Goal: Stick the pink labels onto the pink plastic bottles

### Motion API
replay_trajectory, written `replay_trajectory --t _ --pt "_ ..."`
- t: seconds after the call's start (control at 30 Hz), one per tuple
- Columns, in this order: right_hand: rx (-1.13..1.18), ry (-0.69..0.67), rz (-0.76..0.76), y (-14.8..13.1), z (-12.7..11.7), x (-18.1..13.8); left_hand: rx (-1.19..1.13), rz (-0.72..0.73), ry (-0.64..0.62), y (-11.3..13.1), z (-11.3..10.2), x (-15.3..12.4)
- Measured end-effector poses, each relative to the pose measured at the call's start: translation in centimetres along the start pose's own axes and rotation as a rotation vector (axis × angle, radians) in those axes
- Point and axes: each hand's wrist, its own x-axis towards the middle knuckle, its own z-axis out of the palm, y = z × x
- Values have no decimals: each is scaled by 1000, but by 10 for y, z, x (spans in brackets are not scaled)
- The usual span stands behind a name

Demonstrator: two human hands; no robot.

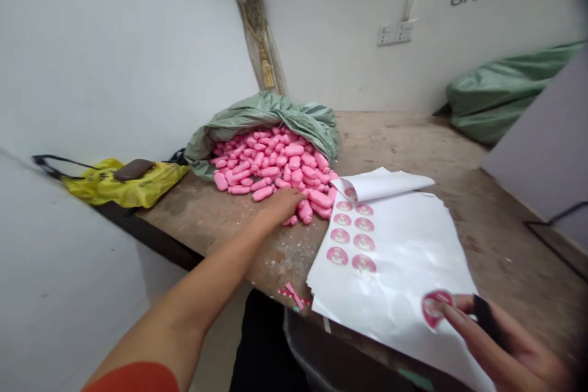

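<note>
My left hand [281,205] reaches across the wooden table [482,196] and rests on the near edge of a heap of pink oblong pieces [271,162]; its fingers curl over one of them. The heap spills out of an open green sack [271,113]. My right hand [491,337], at the lower right, pinches a round pink sticker [434,308] between thumb and forefinger, just above a stack of white sticker sheets [404,257]. The top sheet carries several round pink stickers [351,236] along its left side, and its upper corner is curled back.
A yellow bag [124,187] with a dark pouch on it lies at the table's left end. A second green sack [496,98] sits at the far right against the wall. A grey board [546,147] leans at the right. Small pink scraps [294,296] lie near the front edge.
</note>
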Motion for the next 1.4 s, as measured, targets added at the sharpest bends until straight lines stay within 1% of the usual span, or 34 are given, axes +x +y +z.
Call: replay_trajectory --t 0.07,0.1,0.13,0.2,0.23,0.27,0.3,0.33,0.37,0.4,0.43,0.5,0.7,0.83,0.97,1.13,1.4 --pt "-90 -74 29 -12 4 -5 -51 -30 35 7 5 -5" --pt "-98 -101 38 -18 5 -7 -81 -40 61 12 8 -9" --pt "-95 -88 43 -23 8 -9 -106 -48 96 18 12 -16" --pt "-64 -102 57 -28 12 -11 -193 -43 186 33 21 -37" --pt "-40 -116 61 -29 14 -12 -274 -41 220 44 27 -50" --pt "-18 -136 67 -28 16 -13 -456 -37 230 55 34 -66" --pt "-1 -151 76 -28 18 -15 -684 -66 141 68 42 -82" --pt "19 -160 94 -27 20 -16 -918 -118 4 81 49 -98" --pt "42 -168 123 -27 21 -18 -1116 -195 -117 93 57 -112" --pt "66 -178 154 -28 21 -20 -1267 -269 -216 104 64 -125" --pt "88 -194 182 -29 22 -22 -1379 -327 -285 113 71 -134" --pt "108 -222 204 -33 22 -25 -1496 -394 -341 123 81 -146" --pt "97 -233 161 -43 21 -31 -1676 -432 -436 132 91 -158" --pt "18 -212 103 -39 22 -34 -1765 -474 -430 142 94 -161" --pt "-9 -229 100 -38 25 -35 -1760 -493 -409 147 96 -162" --pt "-9 -221 97 -40 27 -35 -1739 -485 -353 147 98 -163" --pt "-3 -213 134 -38 30 -33 -1706 -456 -351 145 99 -163"
